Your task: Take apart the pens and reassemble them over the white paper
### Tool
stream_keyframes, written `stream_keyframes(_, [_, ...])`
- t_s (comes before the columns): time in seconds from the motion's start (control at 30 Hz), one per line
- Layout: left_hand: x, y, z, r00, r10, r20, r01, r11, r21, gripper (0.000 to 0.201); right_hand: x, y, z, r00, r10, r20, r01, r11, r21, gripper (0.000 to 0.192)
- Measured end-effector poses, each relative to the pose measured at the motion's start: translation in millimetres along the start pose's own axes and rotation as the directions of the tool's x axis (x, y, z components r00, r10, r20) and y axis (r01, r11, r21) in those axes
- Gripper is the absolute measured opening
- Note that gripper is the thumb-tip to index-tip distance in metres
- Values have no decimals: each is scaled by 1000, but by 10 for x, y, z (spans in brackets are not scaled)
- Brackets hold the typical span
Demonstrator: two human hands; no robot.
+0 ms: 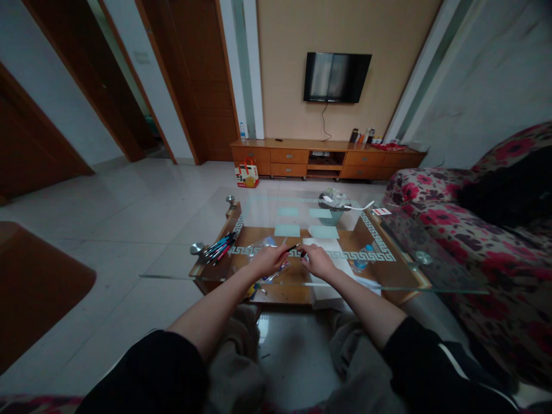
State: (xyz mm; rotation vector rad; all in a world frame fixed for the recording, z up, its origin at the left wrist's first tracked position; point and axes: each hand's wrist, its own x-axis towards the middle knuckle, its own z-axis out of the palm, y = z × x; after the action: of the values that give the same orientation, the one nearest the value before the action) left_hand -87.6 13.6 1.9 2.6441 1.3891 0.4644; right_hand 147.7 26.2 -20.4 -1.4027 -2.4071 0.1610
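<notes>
Above the glass coffee table (172, 276), my left hand (269, 260) is closed around a dark pen (293, 247), whose tip points right. My right hand (319, 262) is just beside that tip, its fingers curled in a pinch. A small dark piece shows at its fingertips, too small to name. Several pens (219, 248) with dark, blue and red barrels lie in a bundle at the table's left. Clear plastic packaging (276, 273) is under and around my left hand, partly hidden by it.
A white box or stack of paper (328, 290) lies below my right forearm, near a blue-capped bottle (361, 263). Farther back are a basket (331, 216) with plastic in it and a red-and-white card (382, 211). A floral sofa (444, 221) stands at right.
</notes>
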Motion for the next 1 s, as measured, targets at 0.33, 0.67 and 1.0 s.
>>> stream_keyframes(0.33, [-5, 6, -7, 1000, 11, -8, -11, 1000, -7, 34, -77, -33, -71, 1000, -23, -5, 23, 1000, 5, 45])
stream_keyframes(0.67, [15, -74, 69, 998, 66, -3, -66, 998, -13, 26, -102, -83, -279, 980, -104, -172, 116, 992, 57, 54])
stream_keyframes(1.0, [49, -70, 71, 988, 156, -20, -156, 988, -1, 23, -101, -264, -302, 966, -228, -119, 228, 974, -14, 21])
